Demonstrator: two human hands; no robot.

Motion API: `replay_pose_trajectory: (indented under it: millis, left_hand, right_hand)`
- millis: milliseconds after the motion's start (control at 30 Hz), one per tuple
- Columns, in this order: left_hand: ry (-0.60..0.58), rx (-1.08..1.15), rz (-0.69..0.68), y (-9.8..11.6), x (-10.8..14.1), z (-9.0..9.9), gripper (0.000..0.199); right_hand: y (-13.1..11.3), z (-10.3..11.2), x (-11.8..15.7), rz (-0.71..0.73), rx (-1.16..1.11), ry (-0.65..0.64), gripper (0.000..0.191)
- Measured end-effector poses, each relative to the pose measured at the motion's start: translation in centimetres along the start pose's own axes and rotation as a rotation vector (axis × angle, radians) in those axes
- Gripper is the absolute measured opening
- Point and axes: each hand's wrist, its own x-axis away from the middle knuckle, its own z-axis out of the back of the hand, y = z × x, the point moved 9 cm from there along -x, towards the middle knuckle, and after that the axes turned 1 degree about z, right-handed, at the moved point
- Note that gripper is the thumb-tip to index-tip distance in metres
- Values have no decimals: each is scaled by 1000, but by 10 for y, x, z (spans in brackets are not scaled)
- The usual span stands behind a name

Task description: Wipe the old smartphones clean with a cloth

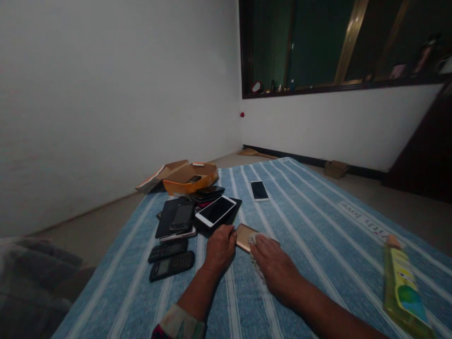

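A gold phone (245, 237) lies back side up on the blue striped cloth, between my two hands. My left hand (220, 247) has its fingers closed on the phone's left edge. Under my right hand (273, 261) a pale crumpled cloth (258, 267) is pressed against the phone's right part, and the fingers cover much of it. Just beyond my left hand, a white phone with a black screen (216, 210) rests on a dark flat item. Another white phone (259, 190) lies apart, farther back.
Several dark phones (182, 216) are piled at left, with two keypad phones (172, 266) nearer me. Behind them stands an open orange box (190, 179). A bottle of yellow-green liquid (406, 287) lies at the right. The striped cloth (303, 226) covers the surface.
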Motion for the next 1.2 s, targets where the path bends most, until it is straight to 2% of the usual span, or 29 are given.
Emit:
replay_pose_trajectory:
  millis: [133, 233, 567, 700, 800, 933, 1067, 1200]
  left_hand:
    - [2, -4, 9, -1, 0, -1, 18]
    - [4, -8, 8, -1, 1, -1, 16]
    - [10, 2, 2, 1, 0, 1, 21]
    - [11, 7, 0, 0, 0, 2, 24]
    - [11, 13, -3, 1, 0, 3, 26]
    - [2, 14, -4, 2, 0, 2, 25]
    - [1, 15, 8, 2, 0, 0, 21]
    - [2, 16, 18, 1, 1, 0, 18]
  right_hand:
    - [5, 2, 21, 30, 33, 17, 57]
    - [6, 3, 19, 11, 22, 7, 58]
    - [-6, -4, -39, -34, -102, -122, 53]
    - [-16, -6, -61, -43, -127, -126, 57]
    - [-20, -6, -67, -46, -128, -97, 55]
    - [-20, -10, -53, -9, -94, -74, 58]
    - [-13, -12, -19, 30, -70, -50, 56]
    - [-2, -5, 10, 28, -48, 13, 57]
